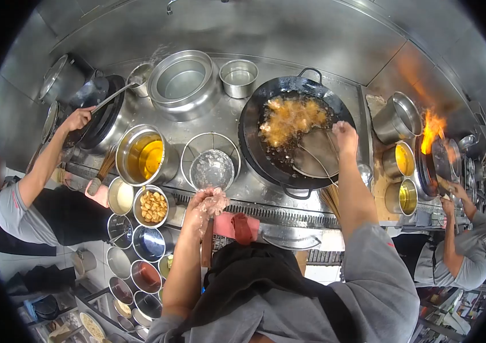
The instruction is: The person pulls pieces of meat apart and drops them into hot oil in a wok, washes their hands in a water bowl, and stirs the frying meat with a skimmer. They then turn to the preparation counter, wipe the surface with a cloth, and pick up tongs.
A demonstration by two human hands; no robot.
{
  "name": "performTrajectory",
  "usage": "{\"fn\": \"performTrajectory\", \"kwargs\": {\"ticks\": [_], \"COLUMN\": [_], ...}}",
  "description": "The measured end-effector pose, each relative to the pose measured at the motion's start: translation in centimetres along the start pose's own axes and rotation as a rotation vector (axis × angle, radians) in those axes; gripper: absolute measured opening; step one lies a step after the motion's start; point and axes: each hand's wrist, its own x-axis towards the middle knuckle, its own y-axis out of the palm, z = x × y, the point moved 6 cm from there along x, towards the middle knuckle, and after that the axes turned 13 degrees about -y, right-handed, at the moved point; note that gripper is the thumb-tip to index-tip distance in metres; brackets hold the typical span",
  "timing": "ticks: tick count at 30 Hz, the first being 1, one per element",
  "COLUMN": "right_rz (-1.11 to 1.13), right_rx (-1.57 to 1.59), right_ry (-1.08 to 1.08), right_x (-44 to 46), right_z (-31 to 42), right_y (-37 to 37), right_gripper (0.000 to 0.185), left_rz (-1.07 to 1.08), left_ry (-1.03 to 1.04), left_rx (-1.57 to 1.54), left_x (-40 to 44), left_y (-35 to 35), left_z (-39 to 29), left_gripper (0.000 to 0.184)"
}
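Note:
A large black wok (248, 131) of bubbling oil stands before me, with golden battered pieces (291, 121) frying at its far side. A round mesh strainer (318, 153) lies in the wok's right part. My right hand (345, 137) is closed at the strainer's right rim, its fingertips coated in pale batter. My left hand (210, 203) is held near the counter edge, smeared with wet batter and curled; whether a pale lump sits in its fingers is unclear. Just beyond it is a metal bowl (213, 167) with batter residue, within a wire ring stand (183, 153).
Left of me stand a pot of yellow oil (122, 157), a pot of fried chunks (152, 206) and several seasoning pots. A wide steel pot (160, 86) is behind. One co-worker (31, 211) holds a ladle at left; another (460, 246) works by an open flame (432, 128) at right.

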Motion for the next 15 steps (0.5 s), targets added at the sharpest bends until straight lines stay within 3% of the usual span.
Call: {"fn": "performTrajectory", "kwargs": {"ticks": [4, 6, 7, 10, 14, 15], "right_rz": [-0.063, -0.317, -0.329, -0.156, 0.482, 0.548], "right_rx": [-0.183, 0.364, 0.460, 0.806, 0.717, 0.857], "right_ry": [-0.009, -0.239, -0.279, -0.129, -0.213, -0.193], "right_x": [3.1, 3.3, 2.3, -5.6, -16.0, -17.8], "right_z": [2.4, 1.7, 3.5, 14.0, 19.5, 20.4], "right_y": [-2.0, -3.0, -4.6, -7.7, -1.1, 0.4], "right_gripper": [0.026, 0.025, 0.025, 0.017, 0.037, 0.039], "left_rz": [-0.021, -0.064, -0.012, 0.093, 0.220, 0.269], "left_ry": [-0.006, -0.022, -0.005, 0.018, 0.036, 0.012], "left_rx": [0.000, -0.032, -0.014, -0.078, 0.073, 0.167], "left_x": [-0.4, -0.4, -0.2, 0.4, 1.0, 0.3], "left_y": [1.2, 1.8, 2.1, 3.2, 6.8, 8.4], "left_z": [-0.2, -0.6, -0.8, -1.2, -1.8, -2.4], "left_gripper": [0.027, 0.030, 0.033, 0.031, 0.037, 0.035]}}
